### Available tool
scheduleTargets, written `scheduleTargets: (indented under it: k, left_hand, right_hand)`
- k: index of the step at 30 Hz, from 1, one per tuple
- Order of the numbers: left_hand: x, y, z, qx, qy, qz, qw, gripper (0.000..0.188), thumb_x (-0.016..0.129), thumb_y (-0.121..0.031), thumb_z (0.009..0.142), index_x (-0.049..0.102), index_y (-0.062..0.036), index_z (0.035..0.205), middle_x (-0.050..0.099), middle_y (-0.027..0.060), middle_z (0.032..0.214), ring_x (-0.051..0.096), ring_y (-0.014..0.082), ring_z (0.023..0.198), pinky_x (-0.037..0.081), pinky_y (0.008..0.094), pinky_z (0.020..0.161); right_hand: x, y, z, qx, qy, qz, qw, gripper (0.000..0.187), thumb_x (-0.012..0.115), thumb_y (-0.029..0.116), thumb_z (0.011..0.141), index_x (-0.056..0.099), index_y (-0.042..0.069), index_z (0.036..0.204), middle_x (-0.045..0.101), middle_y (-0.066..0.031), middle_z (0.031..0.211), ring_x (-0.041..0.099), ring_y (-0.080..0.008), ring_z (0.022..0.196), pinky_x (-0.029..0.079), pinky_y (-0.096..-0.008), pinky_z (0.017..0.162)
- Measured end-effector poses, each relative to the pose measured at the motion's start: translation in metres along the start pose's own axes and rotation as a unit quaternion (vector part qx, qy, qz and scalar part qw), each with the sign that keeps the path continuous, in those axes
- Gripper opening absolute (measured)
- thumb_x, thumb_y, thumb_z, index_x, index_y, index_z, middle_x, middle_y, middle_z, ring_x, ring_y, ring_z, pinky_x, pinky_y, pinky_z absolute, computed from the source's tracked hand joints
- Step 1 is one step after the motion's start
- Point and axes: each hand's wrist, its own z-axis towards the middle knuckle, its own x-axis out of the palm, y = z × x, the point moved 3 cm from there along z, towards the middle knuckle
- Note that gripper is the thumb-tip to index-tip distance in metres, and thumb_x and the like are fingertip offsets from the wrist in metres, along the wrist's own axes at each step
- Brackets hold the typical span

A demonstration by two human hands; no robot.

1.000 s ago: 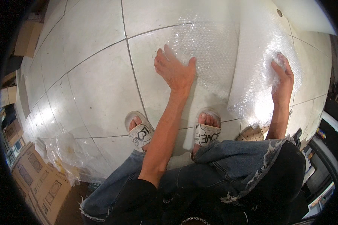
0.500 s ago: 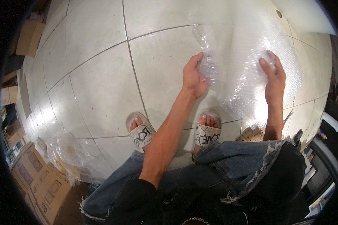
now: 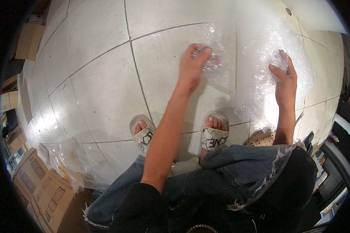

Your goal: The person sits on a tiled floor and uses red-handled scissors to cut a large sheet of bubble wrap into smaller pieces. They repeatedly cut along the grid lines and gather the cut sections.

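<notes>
A clear sheet of bubble wrap point(image 3: 256, 77) spreads over the pale tiles in front of me, to the right of centre. My left hand point(image 3: 193, 64) is closed on its left edge, thumb laid over the plastic. Farther right, my right hand point(image 3: 286, 79) grips a bunched part of the same sheet between thumb and fingers. Bright glare and blur hide some of the sheet's far and near parts. My feet, in white slides point(image 3: 214, 138) with dark lettering, stand on the floor nearer to me.
Flattened printed cardboard boxes point(image 3: 46, 190) and crumpled clear plastic point(image 3: 76, 159) lie at the lower left. An open carton point(image 3: 29, 40) stands at the far left. A patterned brown piece point(image 3: 260, 138) sits beside my right knee. A blurred white shape point(image 3: 315, 15) fills the top right.
My left hand has moved left and slightly away from me, drawing the bubble wrap's left edge with it. The right hand has barely shifted.
</notes>
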Motion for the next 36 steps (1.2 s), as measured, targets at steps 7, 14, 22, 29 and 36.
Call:
scheduleTargets:
  k: [7,14,22,29,36]
  left_hand:
    - [-0.054,-0.039,0.001,0.164,-0.219,0.431,0.86,0.049,0.08,-0.021,0.074,0.057,-0.0012,0.111,0.062,0.0148,0.103,0.062,0.027,0.091,0.05,0.0389,0.08]
    - [0.04,0.0,-0.02,0.29,0.033,0.48,0.827,0.069,0.081,-0.033,0.07,0.052,-0.0029,0.124,0.048,0.0206,0.129,0.047,0.0388,0.118,0.037,0.0458,0.101]
    - [0.086,0.037,-0.028,0.237,0.082,0.341,0.906,0.051,0.073,-0.018,0.082,0.055,0.0004,0.125,0.061,0.0169,0.114,0.062,0.0236,0.101,0.049,0.0349,0.089]
    - [0.053,0.044,-0.013,0.095,0.061,0.105,0.988,0.034,0.05,-0.018,0.096,0.057,0.0027,0.122,0.066,0.0137,0.108,0.065,0.024,0.095,0.05,0.0322,0.089]
    - [-0.028,0.002,-0.013,0.017,-0.034,-0.206,0.978,0.048,0.049,-0.031,0.097,0.048,0.0033,0.13,0.057,0.0167,0.123,0.059,0.0296,0.106,0.046,0.0418,0.094]
  right_hand:
    - [-0.015,0.006,0.005,0.006,-0.01,0.113,0.994,0.056,0.054,-0.006,0.081,0.044,-0.004,0.136,0.057,-0.0171,0.116,0.059,-0.021,0.101,0.046,-0.031,0.092]
    - [-0.001,0.004,0.003,0.008,0.006,0.125,0.992,0.056,0.054,-0.006,0.081,0.044,-0.003,0.136,0.055,-0.0157,0.121,0.058,-0.0209,0.105,0.046,-0.0316,0.093]
    - [0.016,0.011,-0.005,0.01,0.025,0.095,0.995,0.054,0.065,0.003,0.083,0.046,-0.003,0.133,0.054,-0.0143,0.124,0.054,-0.0199,0.109,0.043,-0.0308,0.096]
    - [0.012,0.009,-0.003,-0.032,-0.001,0.001,0.999,0.055,0.07,0.006,0.081,0.048,-0.002,0.131,0.058,-0.0129,0.118,0.056,-0.0197,0.105,0.043,-0.031,0.094]
    - [0.004,0.008,0.0,-0.013,-0.002,0.031,0.999,0.052,0.069,0.005,0.082,0.05,-0.003,0.13,0.059,-0.0126,0.117,0.056,-0.0183,0.105,0.043,-0.0301,0.094]
